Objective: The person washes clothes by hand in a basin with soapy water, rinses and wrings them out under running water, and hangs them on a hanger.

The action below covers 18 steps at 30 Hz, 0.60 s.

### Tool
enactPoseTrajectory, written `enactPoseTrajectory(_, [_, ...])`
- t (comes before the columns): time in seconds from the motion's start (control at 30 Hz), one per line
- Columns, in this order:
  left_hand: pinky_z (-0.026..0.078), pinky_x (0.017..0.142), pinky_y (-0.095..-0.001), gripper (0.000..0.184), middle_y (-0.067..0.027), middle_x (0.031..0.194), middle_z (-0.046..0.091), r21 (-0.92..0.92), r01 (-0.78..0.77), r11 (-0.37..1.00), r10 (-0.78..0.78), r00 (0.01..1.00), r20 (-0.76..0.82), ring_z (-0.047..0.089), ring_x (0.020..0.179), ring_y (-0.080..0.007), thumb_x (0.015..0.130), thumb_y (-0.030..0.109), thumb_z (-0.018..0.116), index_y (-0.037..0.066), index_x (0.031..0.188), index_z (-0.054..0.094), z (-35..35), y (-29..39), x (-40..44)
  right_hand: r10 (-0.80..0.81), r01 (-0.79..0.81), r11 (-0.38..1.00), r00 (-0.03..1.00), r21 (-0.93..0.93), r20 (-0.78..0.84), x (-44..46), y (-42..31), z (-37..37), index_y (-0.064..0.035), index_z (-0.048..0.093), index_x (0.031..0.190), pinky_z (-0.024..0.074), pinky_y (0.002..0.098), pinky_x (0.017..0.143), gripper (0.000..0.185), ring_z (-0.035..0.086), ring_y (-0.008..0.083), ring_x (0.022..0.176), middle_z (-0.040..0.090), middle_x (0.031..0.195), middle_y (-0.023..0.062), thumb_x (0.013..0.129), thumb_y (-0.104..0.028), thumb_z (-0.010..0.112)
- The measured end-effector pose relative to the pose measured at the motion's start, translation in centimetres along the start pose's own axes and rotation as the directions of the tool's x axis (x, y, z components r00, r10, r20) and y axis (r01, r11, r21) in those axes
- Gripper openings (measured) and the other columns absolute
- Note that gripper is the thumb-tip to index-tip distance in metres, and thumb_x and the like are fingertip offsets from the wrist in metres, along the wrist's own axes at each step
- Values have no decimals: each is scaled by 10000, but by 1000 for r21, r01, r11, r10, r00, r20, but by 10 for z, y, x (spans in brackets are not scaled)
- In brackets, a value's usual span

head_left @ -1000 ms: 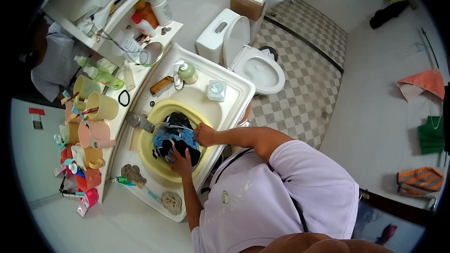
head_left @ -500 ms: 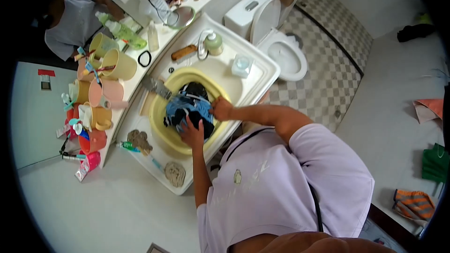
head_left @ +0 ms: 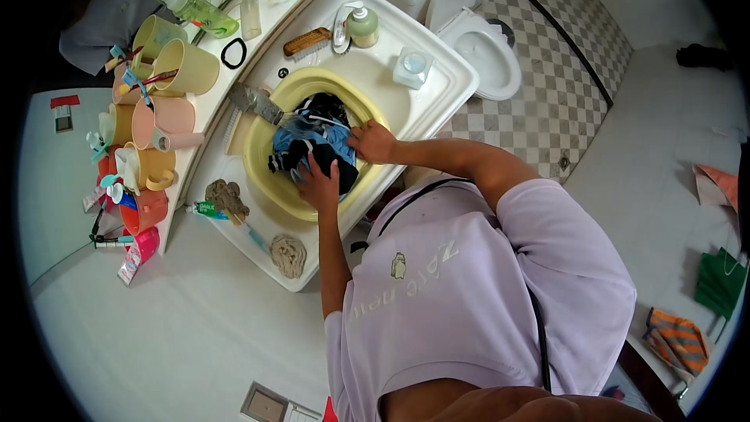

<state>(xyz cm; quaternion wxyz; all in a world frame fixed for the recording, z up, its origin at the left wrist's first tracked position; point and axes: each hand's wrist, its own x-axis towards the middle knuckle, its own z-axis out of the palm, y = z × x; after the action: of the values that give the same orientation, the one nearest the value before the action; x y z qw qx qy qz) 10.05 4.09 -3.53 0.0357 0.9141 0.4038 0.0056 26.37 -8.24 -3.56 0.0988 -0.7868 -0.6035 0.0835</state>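
In the yellow basin [head_left: 256, 180] lies a wet bundle of blue and black cloth [head_left: 316, 137]. A metal faucet [head_left: 256, 104] points into the basin, with water falling on the cloth. My left hand [head_left: 319, 184] rests on the dark part of the bundle, its visible fingers spread. Near the basin's right rim, my right hand [head_left: 373, 142] has its fingers closed on the blue cloth's edge. The basin stands in a white sink [head_left: 418, 129].
Behind the basin are a wooden brush [head_left: 308, 43], a green pump bottle [head_left: 362, 27] and a clear square container [head_left: 412, 68]. Several cups line the left shelf [head_left: 195, 113]. A scrubber [head_left: 288, 256] lies at the sink's front corner. A toilet [head_left: 484, 59] stands beyond the sink.
The camera view has shifted, so the sink appears higher in the frame than before. Both hands remain at the cloth in the basin, with only slight movement.
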Motion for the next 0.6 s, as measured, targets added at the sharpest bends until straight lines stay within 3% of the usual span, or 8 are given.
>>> enactPoseTrajectory(0.07, [435, 785, -601, 687, -158, 1366, 401, -1, -4, 1000, 4, 1000, -24, 462, 1100, -506, 812, 621, 509, 256, 1374, 356, 2, 0, 2, -6, 26, 994, 982, 105, -188, -2, 0, -1, -152, 587, 928, 415, 357, 699, 200, 582, 260, 745, 546, 842, 84, 760, -258, 595])
enactPoseTrajectory(0.17, [436, 788, -596, 683, -152, 1366, 398, -8, -10, 1000, 10, 999, -50, 466, 1094, -497, 810, 623, 512, 253, 1366, 372, 2, 0, 0, 120, -105, 984, 988, 144, -97, 12, -1, 19, -160, 551, 1020, 420, 368, 692, 256, 576, 245, 790, 545, 942, 64, 798, -280, 592])
enactPoseTrajectory(0.2, [435, 793, -594, 681, -149, 1366, 397, -14, -10, 1000, 9, 999, -51, 465, 1095, -493, 809, 624, 512, 253, 1364, 377, 1, 0, 0, 233, -221, 952, 972, 211, -34, 22, -6, 28, -126, 544, 1109, 448, 387, 723, 346, 587, 295, 835, 546, 991, 122, 834, -334, 574])
enactPoseTrajectory(0.3, [431, 810, -588, 678, -130, 1369, 393, -15, -6, 1000, 5, 999, -41, 455, 1105, -480, 812, 618, 511, 256, 1369, 376, 0, 0, -1, 478, -471, 686, 866, 555, 145, 55, -25, 24, -153, 501, 1251, 452, 446, 813, 567, 551, 373, 998, 480, 1161, 223, 828, -530, 531])
enactPoseTrajectory(0.4, [425, 827, -582, 690, -123, 1371, 392, -19, -8, 1000, 7, 998, -70, 440, 1122, -481, 812, 611, 514, 242, 1376, 367, 10, -5, -1, 473, -640, 663, 760, 387, 446, 79, -49, -16, -226, 420, 1351, 367, 562, 911, 765, 412, 478, 1159, 339, 1298, 306, 761, -711, 467])
enactPoseTrajectory(0.5, [404, 862, -579, 706, -115, 1381, 379, -80, 34, 996, -38, 998, -49, 413, 1151, -479, 807, 606, 522, 224, 1379, 363, 19, -7, 0, 518, -724, 636, 657, 267, 548, 107, -60, 19, -303, 368, 1381, 272, 625, 942, 834, 246, 499, 1260, 251, 1365, 306, 702, -780, 448])
enactPoseTrajectory(0.6, [375, 901, -578, 717, -106, 1392, 366, -147, 88, 985, -82, 996, 43, 393, 1171, -476, 801, 597, 535, 211, 1380, 360, 7, -1, 5, 529, -780, 560, 596, 279, 605, 120, -52, 7, -306, 434, 1323, 265, 574, 931, 765, 223, 448, 1225, 217, 1354, 276, 686, -706, 574])
